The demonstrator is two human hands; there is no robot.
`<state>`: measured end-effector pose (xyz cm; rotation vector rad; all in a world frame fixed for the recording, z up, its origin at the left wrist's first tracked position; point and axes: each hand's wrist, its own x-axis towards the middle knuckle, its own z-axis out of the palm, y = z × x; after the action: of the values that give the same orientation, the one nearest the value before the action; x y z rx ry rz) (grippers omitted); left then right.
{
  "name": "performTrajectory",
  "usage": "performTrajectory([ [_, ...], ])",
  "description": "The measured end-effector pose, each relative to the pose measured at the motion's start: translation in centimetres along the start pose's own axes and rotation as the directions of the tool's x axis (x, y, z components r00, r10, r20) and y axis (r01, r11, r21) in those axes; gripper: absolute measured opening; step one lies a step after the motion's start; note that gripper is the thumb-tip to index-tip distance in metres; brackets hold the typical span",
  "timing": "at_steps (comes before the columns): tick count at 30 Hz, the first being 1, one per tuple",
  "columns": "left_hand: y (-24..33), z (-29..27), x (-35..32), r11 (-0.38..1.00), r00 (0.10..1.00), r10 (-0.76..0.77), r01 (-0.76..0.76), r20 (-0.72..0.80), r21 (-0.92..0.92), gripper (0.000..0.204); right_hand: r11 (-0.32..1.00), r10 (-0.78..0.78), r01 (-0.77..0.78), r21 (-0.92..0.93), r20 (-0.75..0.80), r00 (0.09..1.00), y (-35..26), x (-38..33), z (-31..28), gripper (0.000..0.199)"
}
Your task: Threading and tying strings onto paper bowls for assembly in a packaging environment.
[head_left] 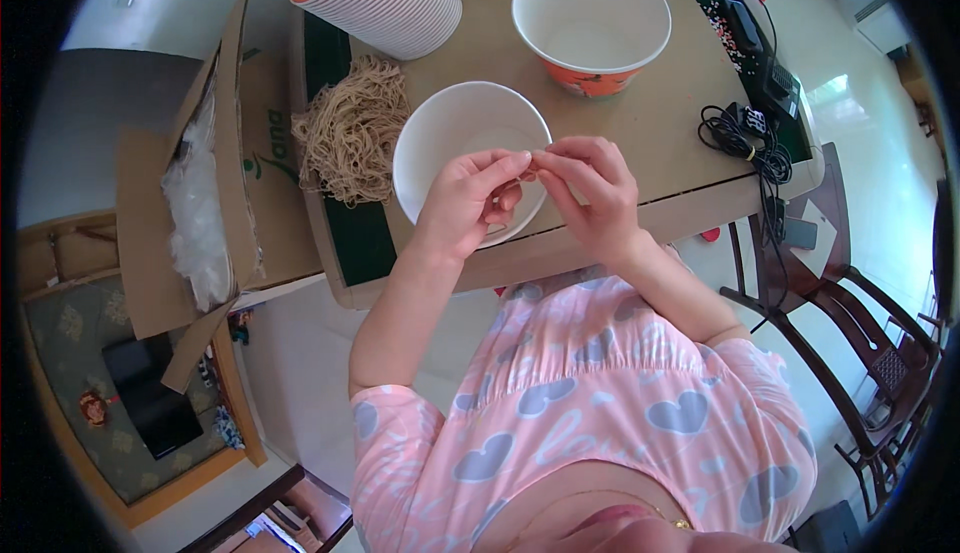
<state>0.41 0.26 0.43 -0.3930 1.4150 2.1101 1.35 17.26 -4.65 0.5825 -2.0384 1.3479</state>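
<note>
A white bowl (425, 138) sits at the near edge of the table (665, 148) beneath a left hand (470, 198) and right hand (598, 198) pinched tip to tip, any held item indiscernible, in apparent fine fingerwork next calling for steadiness, tangled string (355, 133) at left, second bowl (592, 81) far right.

Can pass over bare brown tabletop (680, 118) at right of centre, between the orange-and-white tub (590, 28) at upper centre and the coiled black cable (772, 163) at right; fits only narrowly between that tub and the tall stack of tubs (395, 3) at upper left; runs into heaped tan strands (352, 133) at left of centre; can dip into the white bowl (445, 128) at its upper left, but meets left hand (475, 198) and right hand (598, 193) at its right side
</note>
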Motion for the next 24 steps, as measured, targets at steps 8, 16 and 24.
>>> performTrajectory([
  [8, -0.1, -0.4, 0.0, 0.988, 0.994, 0.107, -0.106, 0.002, 0.116, 0.01, 0.992, 0.097, -0.104, 0.066, 0.103, 0.99, -0.4, 0.0, -0.7, 0.029],
  [16, 0.0, 0.6, -0.5, 0.932, 0.973, 0.217, -0.184, -0.075, 0.314, 0.006, 0.858, 0.34, -0.413, 0.306, 0.265, 0.902, -0.8, 1.7, -1.9, 0.016],
  [24, 0.3, 0.6, -0.9, 0.928, 0.976, 0.212, -0.183, -0.057, 0.325, 0.011, 0.877, 0.353, -0.42, 0.235, 0.278, 0.893, -1.0, 2.4, -1.6, 0.01],
])
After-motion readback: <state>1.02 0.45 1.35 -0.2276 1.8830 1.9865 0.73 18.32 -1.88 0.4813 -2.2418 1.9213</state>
